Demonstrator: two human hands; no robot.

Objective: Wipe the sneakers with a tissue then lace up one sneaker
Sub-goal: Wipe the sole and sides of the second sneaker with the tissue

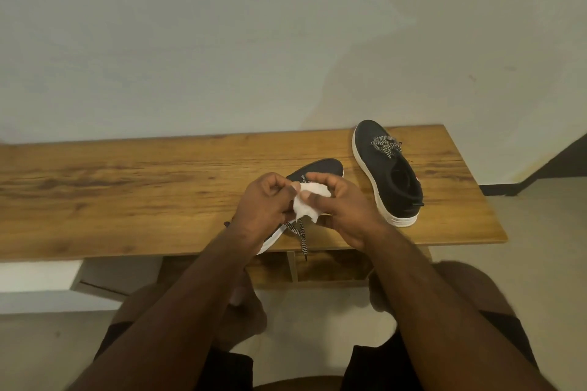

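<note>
Above near sneaker point(320, 168) on wooden bench point(127, 187): tissue point(309, 203) pinched between left hand point(266, 203) and right hand point(340, 209), fingers of both curled round it. Far sneaker point(389, 171) well apart at right. Risks judged: thin wad tearing under opposed pulls; loose lace point(301, 238) hanging over bench edge, liable to snag wrist and drag sneaker off.

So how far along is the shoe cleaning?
Early. Both hands, left hand and right hand, grip a crumpled tissue above the near sneaker, whose lace hangs loose. Nothing shows wiping done. Lacing remains; the far sneaker sits untouched.
</note>
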